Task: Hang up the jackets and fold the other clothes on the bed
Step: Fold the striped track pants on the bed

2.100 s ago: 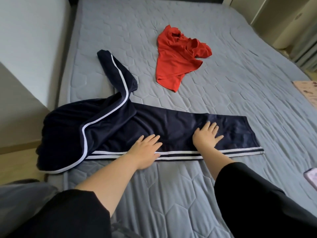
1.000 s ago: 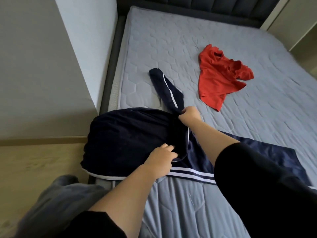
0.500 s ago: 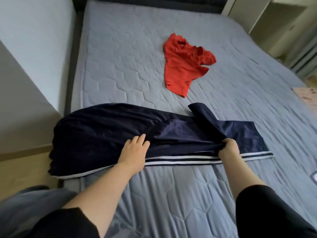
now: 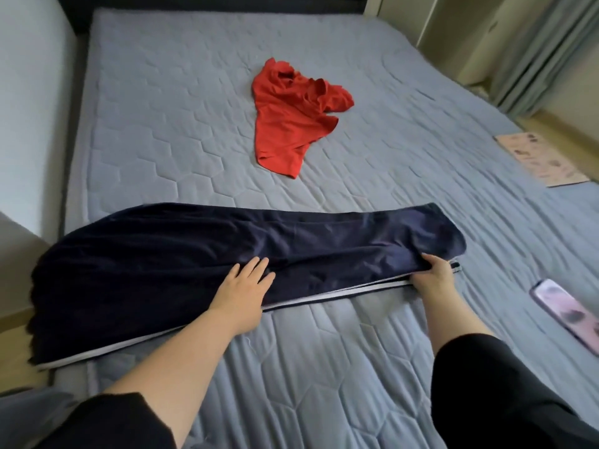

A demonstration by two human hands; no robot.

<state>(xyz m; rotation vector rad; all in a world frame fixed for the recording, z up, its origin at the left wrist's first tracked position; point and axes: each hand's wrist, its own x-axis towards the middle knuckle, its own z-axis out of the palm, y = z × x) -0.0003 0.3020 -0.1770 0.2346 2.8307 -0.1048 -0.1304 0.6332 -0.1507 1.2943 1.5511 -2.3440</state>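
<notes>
Dark navy track pants (image 4: 201,251) with white side stripes lie lengthwise across the near part of the bed (image 4: 181,131), one leg laid over the other; the waist end hangs past the left edge. My left hand (image 4: 241,288) rests flat, fingers spread, on the middle of the pants. My right hand (image 4: 432,275) grips the cuff end of the upper leg at the right. A crumpled red shirt (image 4: 290,121) lies farther back on the bed, apart from the pants.
A phone (image 4: 565,307) lies on the bed at the right edge of view. A pink patterned sheet (image 4: 539,158) lies farther back on the right. A white wall (image 4: 29,102) borders the bed's left side; curtains (image 4: 534,53) hang at back right.
My right hand has carried the loose pant leg from the far left across to the right and laid it over the other leg. My left hand stays pressed on the pants.
</notes>
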